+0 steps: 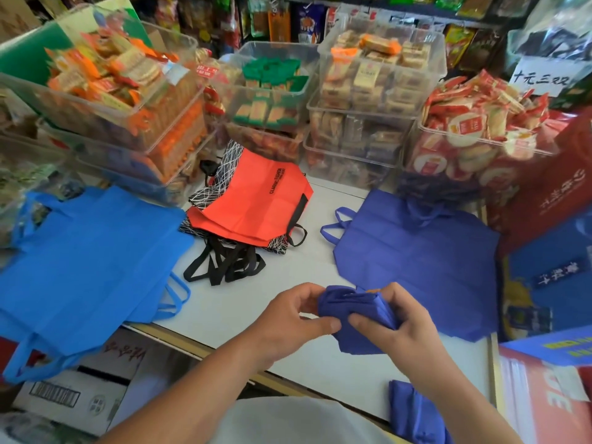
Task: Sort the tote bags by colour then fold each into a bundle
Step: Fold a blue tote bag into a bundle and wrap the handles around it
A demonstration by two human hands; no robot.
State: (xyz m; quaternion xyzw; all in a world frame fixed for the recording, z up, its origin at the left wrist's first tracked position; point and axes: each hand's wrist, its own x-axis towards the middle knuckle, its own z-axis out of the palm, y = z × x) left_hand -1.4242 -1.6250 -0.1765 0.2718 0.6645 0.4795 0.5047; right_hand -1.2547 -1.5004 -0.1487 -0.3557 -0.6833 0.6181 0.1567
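Sorting looks done: the sky-blue bags [86, 257] lie over the left edge of the table [288, 270], the red bags [256, 206] sit in the middle toward the far edge, and the navy bags [416, 261] lie flat by the right edge. I am on the folding step, with one navy bag worked down into a bundle [355, 312] that I hold just above the table near its front edge, in front of the navy bags. My left hand [288, 318] pinches the bundle's left side, thumb at the front and fingers curled over the top. My right hand [400, 328] grips the right side, thumb pressed into the cloth and fingers wrapped round behind. Both forearms come in over the front edge and angle toward each other. A loose flap hangs below my thumbs (the bundle is not tight yet, I judge), so the next move calls for tucking that flap in and squeezing the folds snug without letting the layers spring open. Then it can go by the second bundle [413, 411] at the front right corner, which seems finished, though I cannot tell whether that one rests on the table or hangs off it. Flat bags of every colour wait to be folded.
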